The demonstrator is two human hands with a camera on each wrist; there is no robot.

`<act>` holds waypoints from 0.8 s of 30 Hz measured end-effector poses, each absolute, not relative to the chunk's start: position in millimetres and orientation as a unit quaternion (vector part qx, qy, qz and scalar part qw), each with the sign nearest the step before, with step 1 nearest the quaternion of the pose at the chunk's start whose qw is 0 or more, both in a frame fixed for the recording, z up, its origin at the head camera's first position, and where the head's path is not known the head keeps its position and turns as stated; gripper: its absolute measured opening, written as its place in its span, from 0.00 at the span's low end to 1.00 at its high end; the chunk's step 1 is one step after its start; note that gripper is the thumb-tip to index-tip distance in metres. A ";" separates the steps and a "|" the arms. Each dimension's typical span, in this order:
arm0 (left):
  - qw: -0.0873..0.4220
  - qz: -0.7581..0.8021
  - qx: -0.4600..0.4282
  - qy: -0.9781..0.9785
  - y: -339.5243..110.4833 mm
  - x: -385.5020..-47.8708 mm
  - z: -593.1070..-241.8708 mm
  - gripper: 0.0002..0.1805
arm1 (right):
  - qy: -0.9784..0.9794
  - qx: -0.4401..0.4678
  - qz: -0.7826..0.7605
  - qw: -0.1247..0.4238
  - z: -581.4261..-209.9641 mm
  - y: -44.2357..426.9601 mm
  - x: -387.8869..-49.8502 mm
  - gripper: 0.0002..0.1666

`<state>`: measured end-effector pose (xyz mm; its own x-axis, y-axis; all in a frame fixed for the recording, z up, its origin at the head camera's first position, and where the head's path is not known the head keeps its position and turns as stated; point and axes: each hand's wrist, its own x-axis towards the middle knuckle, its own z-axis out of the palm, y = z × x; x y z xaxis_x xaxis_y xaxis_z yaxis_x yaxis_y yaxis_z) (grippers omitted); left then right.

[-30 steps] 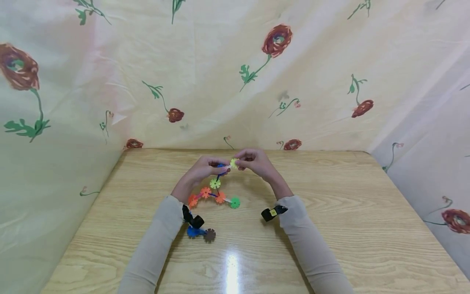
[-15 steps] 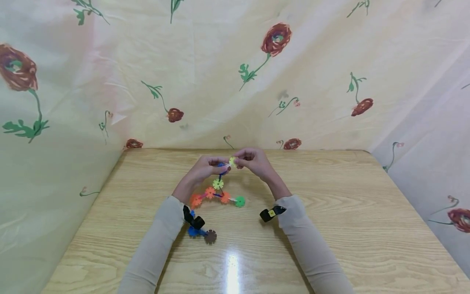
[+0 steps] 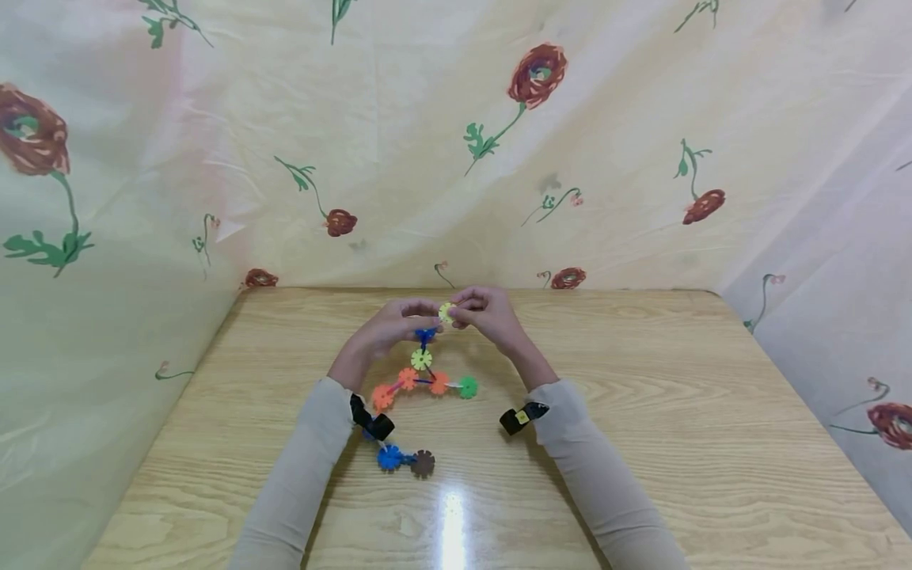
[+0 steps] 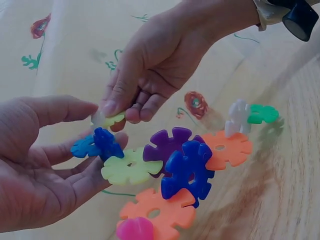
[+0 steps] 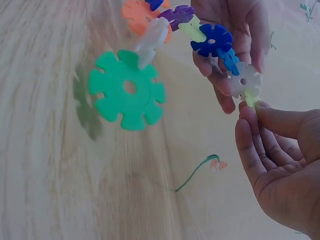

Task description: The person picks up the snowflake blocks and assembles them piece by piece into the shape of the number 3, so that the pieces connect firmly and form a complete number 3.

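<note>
A chain of notched plastic snowflake discs hangs between my hands. With thumb and fingers my left hand pinches its upper end at a white disc, beside blue discs. My right hand pinches a pale yellow disc, which meets the white disc edge to edge. Below hang another yellow disc, a purple disc, orange discs and a green disc at one side end. My left wrist hides part of the chain's lower stretch.
A blue disc and a brown disc at the chain's lower end lie near my left forearm, over the wooden table. A flowered curtain stands behind the table's back edge and along its sides.
My right hand has moved slightly left with the yellow disc, closer to my left hand. The orange and green discs have swung right, and the blue and brown end has shifted right and nearer.
</note>
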<state>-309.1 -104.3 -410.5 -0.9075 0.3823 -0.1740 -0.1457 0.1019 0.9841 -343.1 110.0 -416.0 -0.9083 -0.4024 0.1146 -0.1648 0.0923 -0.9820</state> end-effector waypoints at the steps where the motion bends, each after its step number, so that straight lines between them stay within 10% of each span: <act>1: 0.198 0.663 0.079 0.717 -104.3 -309.1 -410.1 0.20 | 0.733 -0.194 -0.646 0.093 -416.1 109.6 -342.7 0.10; 24: 0.169 0.627 0.022 0.760 -138.1 -312.6 -404.4 0.19 | 0.773 -0.238 -0.577 0.117 -413.1 101.7 -353.8 0.15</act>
<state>-312.6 -138.1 -404.4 -0.9416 0.2463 -0.2297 -0.1789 0.2123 0.9607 -353.8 101.7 -413.1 -0.8595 -0.5026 0.0930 -0.2323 0.2221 -0.9469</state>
